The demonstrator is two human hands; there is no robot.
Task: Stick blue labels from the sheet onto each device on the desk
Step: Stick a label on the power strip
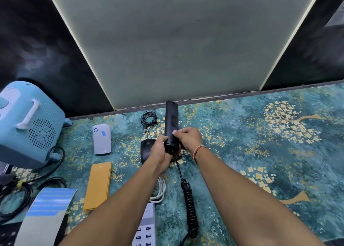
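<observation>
Floral teal cloth (242, 152) underlies hands pressing blue label (172, 132) onto black cylinder (171, 123).

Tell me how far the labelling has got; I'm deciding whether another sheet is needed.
Done: the white power bank carries a blue label. In hand: the left hand grips the black bar-shaped device while the right hand presses a blue label onto it. Left: no label shows on the mouse, yellow device, USB hub or blue speaker. The label sheet keeps blue rows.
</observation>
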